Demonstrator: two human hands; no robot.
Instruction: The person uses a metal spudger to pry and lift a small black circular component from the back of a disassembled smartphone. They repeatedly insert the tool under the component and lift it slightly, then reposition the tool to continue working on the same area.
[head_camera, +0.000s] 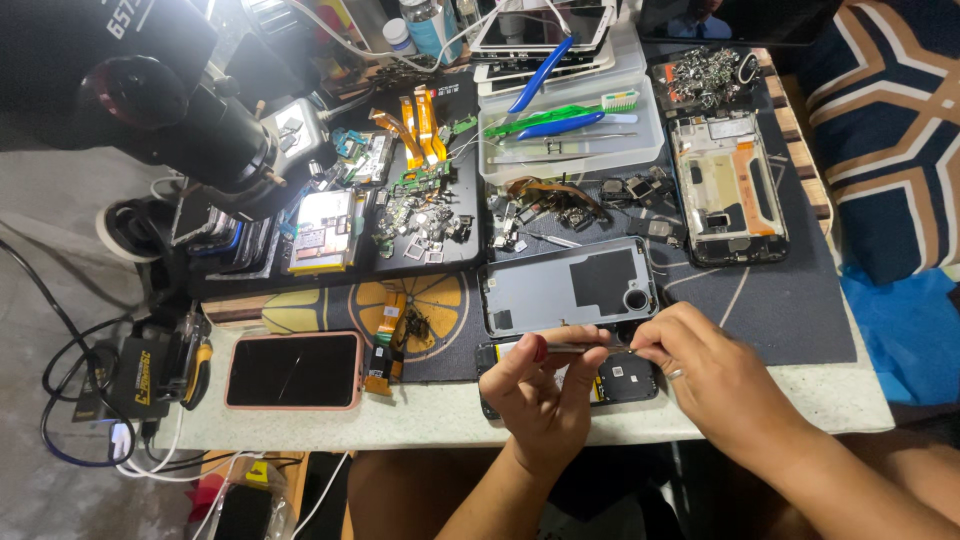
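My left hand (545, 390) and my right hand (705, 375) are together at the front edge of the table. Between their fingertips is a thin metal tool, likely tweezers (585, 347), lying level; both hands pinch it. Under the hands lies an opened phone (625, 380) with dark inner parts showing, mostly hidden by the fingers. Just beyond it rests a grey phone back cover (565, 285) with a camera hole.
A pink-cased phone (293, 370) lies left of my hands. A microscope (190, 125) stands at the far left over trays of small parts. A clear box (570, 135) holds tools and a toothbrush. A stripped phone frame (725, 190) lies at the right. Cables hang off the left edge.
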